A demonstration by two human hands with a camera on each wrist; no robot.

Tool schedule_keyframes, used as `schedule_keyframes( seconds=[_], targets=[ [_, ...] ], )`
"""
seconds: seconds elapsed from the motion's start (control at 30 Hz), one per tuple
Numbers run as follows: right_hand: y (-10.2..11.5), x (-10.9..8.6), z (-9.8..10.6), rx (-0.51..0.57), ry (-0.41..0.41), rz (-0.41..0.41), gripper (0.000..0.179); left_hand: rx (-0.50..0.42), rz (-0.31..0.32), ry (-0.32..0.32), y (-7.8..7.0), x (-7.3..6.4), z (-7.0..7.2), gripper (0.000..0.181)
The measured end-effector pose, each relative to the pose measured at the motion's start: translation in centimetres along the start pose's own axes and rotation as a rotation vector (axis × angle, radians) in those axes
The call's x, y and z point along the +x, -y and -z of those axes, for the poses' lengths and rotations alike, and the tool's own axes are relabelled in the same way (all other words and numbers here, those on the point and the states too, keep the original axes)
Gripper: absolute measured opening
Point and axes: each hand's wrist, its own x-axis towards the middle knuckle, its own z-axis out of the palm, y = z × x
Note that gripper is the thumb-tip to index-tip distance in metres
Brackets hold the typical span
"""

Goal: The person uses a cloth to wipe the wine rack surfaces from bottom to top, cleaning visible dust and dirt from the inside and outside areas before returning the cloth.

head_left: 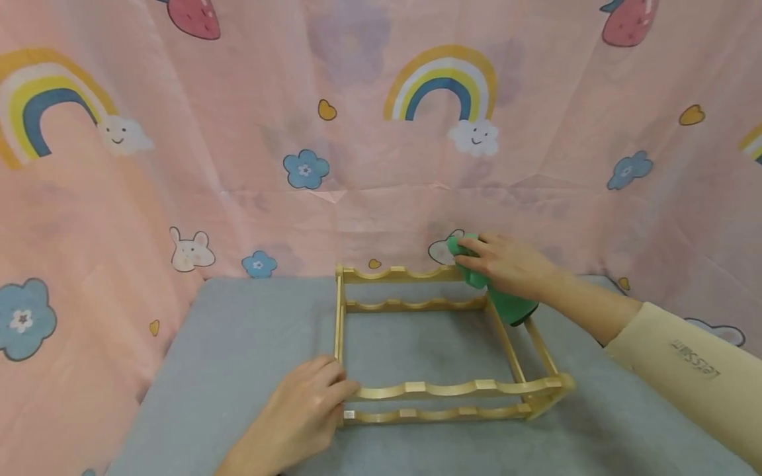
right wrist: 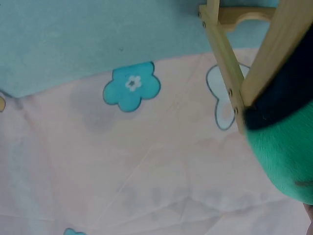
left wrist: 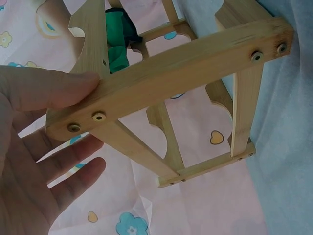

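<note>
A pale wooden rack (head_left: pixel 450 391) with scalloped rails stands at the middle of the table in the head view. My left hand (head_left: pixel 303 403) holds its near left corner, the thumb (left wrist: pixel 73 90) lying along the end bar in the left wrist view and the other fingers behind it. At the far right corner, my right hand (head_left: pixel 518 264) grips a green cloth (head_left: pixel 512 305) with a dark edge. The cloth covers part of the right end and back rail. In the right wrist view the cloth (right wrist: pixel 288 156) lies against the wood, the hand mostly out of sight.
A grey-blue cloth covers the table (head_left: pixel 250 344). Close behind the rack hangs a pink curtain (head_left: pixel 381 218) printed with rainbows, flowers and rabbits, and it also closes off both sides. A light sleeve (head_left: pixel 690 370) reaches in from the right.
</note>
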Motion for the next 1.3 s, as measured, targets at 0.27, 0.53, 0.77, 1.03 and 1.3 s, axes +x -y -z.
schedule_keyframes(
  seconds=[0.27,0.53,0.77,1.03,1.3],
  targets=[
    [-1.5,-2.9,2.7,0.055,-0.094,-0.057,0.061,0.110,-0.004,0.002,-1.3,1.4,-0.7,0.031],
    [-2.5,-6.8,3.4,0.038,-0.098,-0.146,0.069,0.161,-0.047,0.008,-3.4,4.9,-3.6,0.027],
    [-1.8,-10.3,2.1,0.074,-0.158,-0.206,0.076,0.221,-0.061,0.088,-5.3,8.1,-6.1,0.033],
    [0.3,-13.8,-0.5,0.141,-0.135,-0.326,0.075,0.233,-0.150,0.148,-7.3,10.4,-8.5,0.032],
    [2.5,-16.2,-1.8,0.229,-0.107,-0.477,0.072,0.217,-0.149,0.353,-8.7,11.9,-10.0,0.046]
  ],
)
